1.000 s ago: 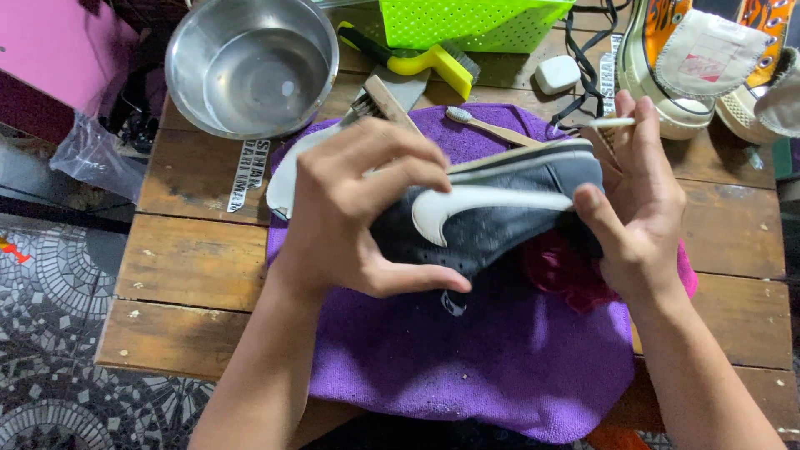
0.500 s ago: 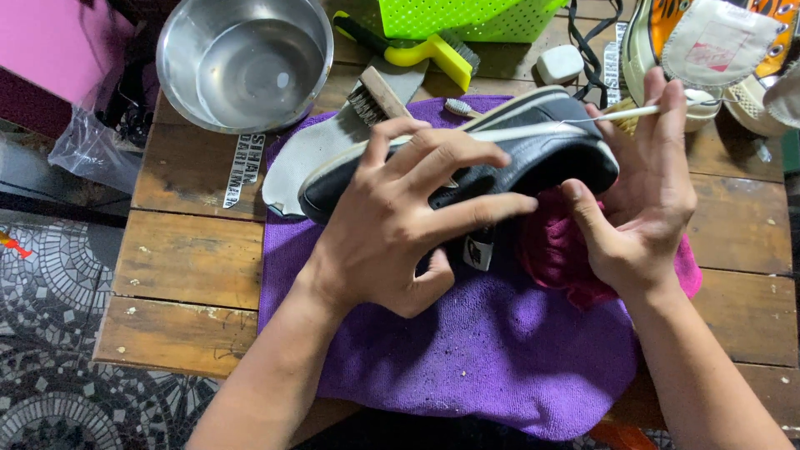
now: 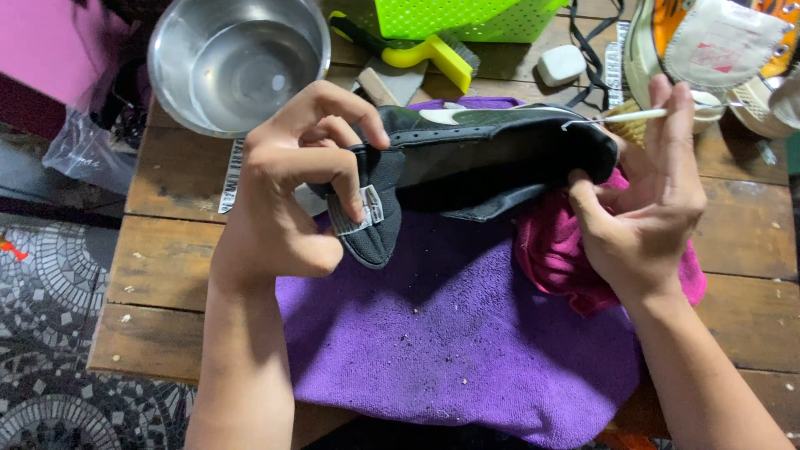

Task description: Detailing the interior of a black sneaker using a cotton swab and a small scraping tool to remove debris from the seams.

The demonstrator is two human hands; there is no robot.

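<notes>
Resting above the purple towel (image 3: 450,350), the black shoe (image 3: 492,154) is clamped at its tongue end by the left hand (image 3: 292,192). The right hand (image 3: 642,208) grips its opposite end, holding a brush (image 3: 642,117). A pink cloth (image 3: 567,250) lies beneath the shoe; a steel bowl (image 3: 237,62) stands beyond it.

Soft, even light falls from above, bright enough to show every colour. The steel bowl (image 3: 237,62) glints with pale glare near the table's (image 3: 167,275) far left corner. Hands cast faint shadows on the purple towel (image 3: 450,342). Focus is sharp, no blur.
</notes>
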